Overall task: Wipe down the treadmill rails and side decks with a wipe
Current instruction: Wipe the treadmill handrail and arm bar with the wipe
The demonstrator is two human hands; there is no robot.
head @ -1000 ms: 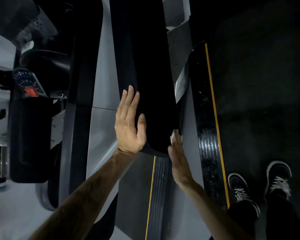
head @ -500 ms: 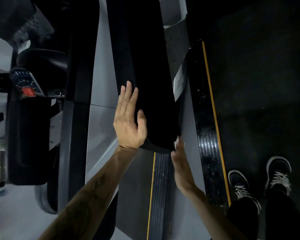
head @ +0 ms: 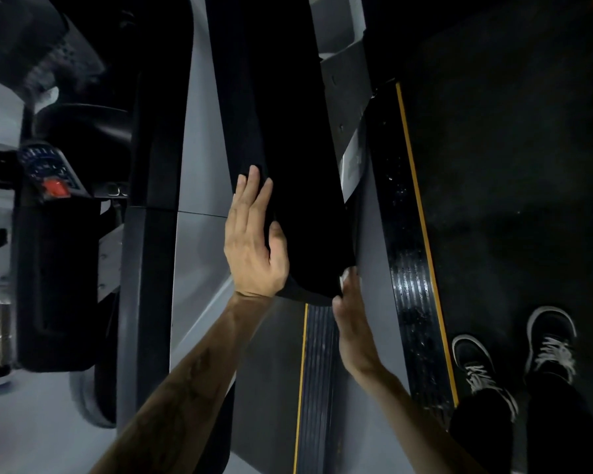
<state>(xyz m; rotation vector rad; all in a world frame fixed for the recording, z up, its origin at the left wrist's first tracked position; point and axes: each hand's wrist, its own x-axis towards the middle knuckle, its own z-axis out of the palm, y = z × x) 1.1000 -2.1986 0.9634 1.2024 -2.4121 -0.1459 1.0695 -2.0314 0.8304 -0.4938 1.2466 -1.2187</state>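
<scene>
A broad black treadmill rail [head: 288,165] runs up the middle of the head view and ends in a rounded tip. My left hand [head: 252,244] lies flat on its left edge with straight fingers and the thumb against the black surface. My right hand [head: 351,323] presses edge-on against the rail's lower right side. A small white wipe [head: 343,278] shows at its fingertips, mostly hidden by the hand. Right of the rail lies the ribbed black side deck [head: 409,268] with a yellow stripe, and a second ribbed strip [head: 317,371] sits below the tip.
The dark running belt [head: 510,165] fills the right side, with my two black shoes [head: 514,357] on it. A neighbouring machine's console with a red button [head: 56,188] stands at the left. Grey frame panels [head: 199,165] flank the rail.
My right hand with the wipe has slid down the rail's right side toward its tip. My left hand has stayed flat on the rail's left edge.
</scene>
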